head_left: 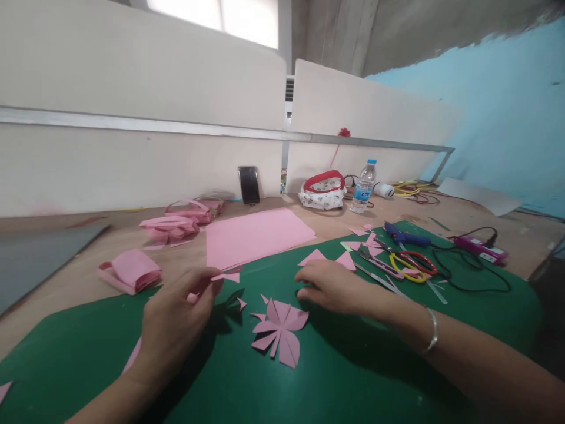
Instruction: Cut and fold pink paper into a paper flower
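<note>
My left hand [179, 318] pinches a small cut piece of pink paper [228, 275] between thumb and fingers, above the green mat [353, 377]. A pink paper flower shape with slit petals [282, 331] lies flat on the mat between my hands. Small paper scraps [241, 303] lie beside it. My right hand [333, 285] hovers just beyond the flower shape on the right, its fingers bent and slightly apart, with nothing visible in them. Pink paper triangles [346, 261] lie close behind its knuckles.
Pink sheets [256, 235] lie behind the mat, with folded pink paper bundles [132, 271] to their left. Scissors [408, 267], a cutter [380, 262] and a blue glue gun [406, 235] with its cord lie right. A bottle [364, 187], pouch [322, 191] and phone [249, 185] stand behind.
</note>
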A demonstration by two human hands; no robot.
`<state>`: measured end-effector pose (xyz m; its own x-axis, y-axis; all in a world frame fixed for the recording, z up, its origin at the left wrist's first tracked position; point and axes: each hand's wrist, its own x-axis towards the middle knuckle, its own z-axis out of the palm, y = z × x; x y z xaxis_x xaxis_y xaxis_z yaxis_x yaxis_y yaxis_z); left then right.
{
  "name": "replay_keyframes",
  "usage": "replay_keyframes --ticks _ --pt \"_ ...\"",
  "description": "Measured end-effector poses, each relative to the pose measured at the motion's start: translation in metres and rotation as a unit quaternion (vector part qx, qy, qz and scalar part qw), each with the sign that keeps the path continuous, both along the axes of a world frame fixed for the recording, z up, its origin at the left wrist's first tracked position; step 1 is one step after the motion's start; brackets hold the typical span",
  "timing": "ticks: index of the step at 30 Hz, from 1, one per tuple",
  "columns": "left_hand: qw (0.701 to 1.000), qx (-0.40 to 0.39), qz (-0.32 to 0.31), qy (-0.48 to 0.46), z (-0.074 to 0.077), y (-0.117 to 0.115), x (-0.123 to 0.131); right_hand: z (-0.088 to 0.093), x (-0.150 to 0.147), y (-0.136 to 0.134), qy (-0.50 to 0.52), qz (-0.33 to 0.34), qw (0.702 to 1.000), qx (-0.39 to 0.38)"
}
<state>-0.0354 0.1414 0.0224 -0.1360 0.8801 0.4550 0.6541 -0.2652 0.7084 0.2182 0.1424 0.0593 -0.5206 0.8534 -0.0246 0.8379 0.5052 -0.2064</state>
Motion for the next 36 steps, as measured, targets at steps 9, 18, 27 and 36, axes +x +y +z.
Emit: replay_keyframes --ticks 9,18,27,36 --pt "0.877 -0.202 -0.113 -0.421 0.008 0.003 -0.002 -0.019 -0.036 -0.004 0.140 0.005 0.985 -0.105" --pt "0.841 -0.290 -0.322 -0.323 0.027 -0.012 0.008 0.040 -0.054 0.025 0.339 0.072 0.930 -0.123" --pt "0.843 -0.216 -0.163 -0.464 0.033 0.004 -0.010 0.003 -0.085 0.063 0.374 0.085 0.917 -0.106" --pt "0.858 -0.177 -0.092 -0.473 0.021 0.014 -0.014 -0.036 -0.029 -0.016 0.166 0.331 0.919 -0.133"
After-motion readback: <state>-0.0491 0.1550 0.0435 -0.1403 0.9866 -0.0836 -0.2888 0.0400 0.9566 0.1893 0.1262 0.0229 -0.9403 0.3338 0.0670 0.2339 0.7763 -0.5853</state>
